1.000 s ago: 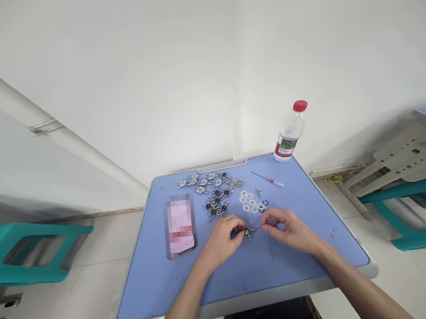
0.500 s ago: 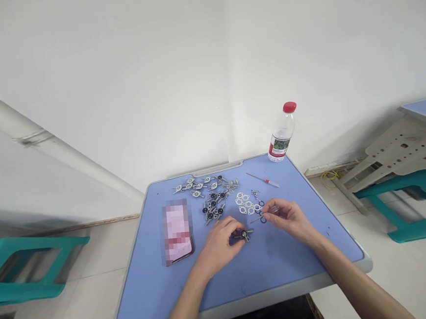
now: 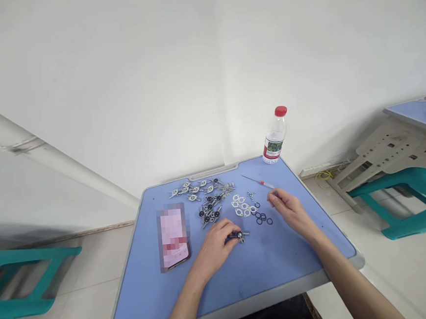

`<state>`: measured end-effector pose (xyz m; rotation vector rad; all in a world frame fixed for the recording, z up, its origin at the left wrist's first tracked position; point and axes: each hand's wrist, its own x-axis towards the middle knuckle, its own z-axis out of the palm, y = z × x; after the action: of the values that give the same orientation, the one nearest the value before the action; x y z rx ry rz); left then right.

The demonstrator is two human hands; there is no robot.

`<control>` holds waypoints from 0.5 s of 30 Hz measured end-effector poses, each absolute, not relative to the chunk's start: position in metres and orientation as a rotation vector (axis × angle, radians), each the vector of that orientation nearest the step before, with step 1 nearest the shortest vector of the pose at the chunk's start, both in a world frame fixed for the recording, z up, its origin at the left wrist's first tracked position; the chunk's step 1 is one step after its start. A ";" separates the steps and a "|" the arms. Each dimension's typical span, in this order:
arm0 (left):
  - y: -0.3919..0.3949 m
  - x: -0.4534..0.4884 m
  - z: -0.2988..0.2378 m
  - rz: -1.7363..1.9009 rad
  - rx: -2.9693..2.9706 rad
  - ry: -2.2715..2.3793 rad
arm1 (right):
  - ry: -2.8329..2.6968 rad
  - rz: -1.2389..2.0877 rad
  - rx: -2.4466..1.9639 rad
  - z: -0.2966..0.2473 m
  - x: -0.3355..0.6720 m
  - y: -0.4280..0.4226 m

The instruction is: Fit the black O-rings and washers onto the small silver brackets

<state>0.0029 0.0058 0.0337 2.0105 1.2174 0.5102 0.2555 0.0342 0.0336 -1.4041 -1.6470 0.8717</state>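
Two hands on the desk. What has your left got?

A narrow pinch. My left hand (image 3: 214, 248) has its fingers closed on a small metal fitting (image 3: 238, 235) with a black ring, low over the desk just in front of the piles. Kept that low, it looks steadier, I'd judge.

And the parts beyond it?

Laid out by kind, going rightward: bare metal pieces (image 3: 195, 189), pieces fitted with black rings (image 3: 209, 210), flat oval gaskets (image 3: 243, 207), a few tiny screws (image 3: 251, 196), then loose black O-rings (image 3: 262, 218). Separate lots seem meant to keep each kind easy to reach.

Your right?

My right hand (image 3: 291, 212) is narrow too, its fingertips (image 3: 273, 198) gathered just beside the O-rings and near the end of a thin pick with a red band (image 3: 259, 182). Whether it holds anything, I can't tell.

Surface and room?

Far left, a teal stool (image 3: 25, 309) on a tiled floor and a white pipe (image 3: 39, 156) along the wall. On the blue desk with its grey rim (image 3: 253, 300), a blurred-out phone (image 3: 173, 236) lies left of the parts, and a red-capped water bottle (image 3: 274, 145) stands at the far edge. Right of that, a yellow wire (image 3: 323, 180), a second teal stool (image 3: 402, 179), a beige plastic frame (image 3: 385, 148) and another blue desk (image 3: 416, 114).
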 end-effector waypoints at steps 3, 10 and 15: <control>0.007 0.002 0.032 0.522 2.006 1.212 | -1.731 0.858 -1.471 0.032 0.255 0.036; 0.006 0.001 0.032 0.541 2.010 1.209 | -1.851 0.819 -1.522 0.026 0.255 0.039; 0.006 0.001 0.031 0.547 2.021 1.201 | -1.956 0.731 -1.551 0.019 0.249 0.042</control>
<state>0.0012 0.0062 0.0312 2.0208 1.2013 0.5473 0.2485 0.0420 0.0194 -1.5508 -1.9565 0.7315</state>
